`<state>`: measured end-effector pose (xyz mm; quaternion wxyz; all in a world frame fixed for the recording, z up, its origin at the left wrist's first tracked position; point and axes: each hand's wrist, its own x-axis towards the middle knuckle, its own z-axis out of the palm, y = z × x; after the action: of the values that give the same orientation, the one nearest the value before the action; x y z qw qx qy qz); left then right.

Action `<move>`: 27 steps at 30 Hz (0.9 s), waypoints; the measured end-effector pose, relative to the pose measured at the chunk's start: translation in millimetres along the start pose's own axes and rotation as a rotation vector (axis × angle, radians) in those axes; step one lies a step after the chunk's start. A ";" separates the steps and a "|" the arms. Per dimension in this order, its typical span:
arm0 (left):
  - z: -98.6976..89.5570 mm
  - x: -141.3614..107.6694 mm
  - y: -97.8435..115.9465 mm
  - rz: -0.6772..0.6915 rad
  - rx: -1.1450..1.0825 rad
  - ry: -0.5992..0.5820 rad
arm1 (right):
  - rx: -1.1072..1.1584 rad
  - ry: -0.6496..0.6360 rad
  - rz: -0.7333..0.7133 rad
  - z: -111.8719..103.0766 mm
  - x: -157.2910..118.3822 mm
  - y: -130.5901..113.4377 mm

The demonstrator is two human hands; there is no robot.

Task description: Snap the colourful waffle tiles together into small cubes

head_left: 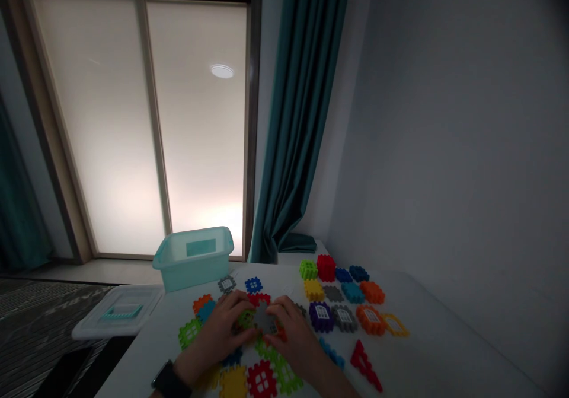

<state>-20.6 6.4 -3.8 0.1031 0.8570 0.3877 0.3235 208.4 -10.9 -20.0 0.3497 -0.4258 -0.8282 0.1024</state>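
Observation:
Both hands meet over the middle of the white table. My left hand (229, 322), with a dark watch on its wrist, has its fingers closed at the left side of a grey interlocking block piece (265, 317). On the other side my right hand (291, 330) grips the same grey piece between thumb and fingers. A yellow-green piece (245, 319) shows at my left fingertips; whether it is joined to the grey one I cannot tell. Below the hands lie a red window piece (262, 379), a yellow piece (233, 382) and a green window piece (288, 375).
Stacks of notched pieces, including purple (320, 317) and orange (371, 320), stand in rows to the right. A red triangular piece (365, 365) lies nearer. At the back left are a teal bin (195, 273) and its clear lid (118, 310). A wall rises on the right.

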 end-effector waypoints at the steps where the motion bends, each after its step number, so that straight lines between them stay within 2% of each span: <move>1: 0.6 0.1 -0.2 0.005 -0.004 -0.003 | 0.000 0.003 0.012 0.7 -0.1 -0.5; 5: 3.7 0.7 -4.2 0.025 -0.001 0.002 | -0.013 0.018 0.047 6.0 -1.5 -0.7; 11: 5.7 1.9 -9.8 0.029 -0.024 0.072 | -0.013 0.002 0.040 6.9 -1.6 3.0; 18: 3.2 1.9 -4.0 0.033 -0.082 0.022 | 0.073 -0.072 0.033 -8.0 0.5 1.3; 22: 2.0 2.0 -1.8 0.029 -0.112 -0.005 | 0.130 -0.127 0.025 -8.8 0.6 0.0; 27: 1.8 1.3 -0.7 0.015 -0.084 0.031 | 0.033 -0.018 -0.018 -2.5 -0.2 0.5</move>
<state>-19.2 7.9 -4.9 0.1303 0.8497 0.3689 0.3534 210.5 -11.0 -18.5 0.3500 -0.4116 -0.8334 0.1166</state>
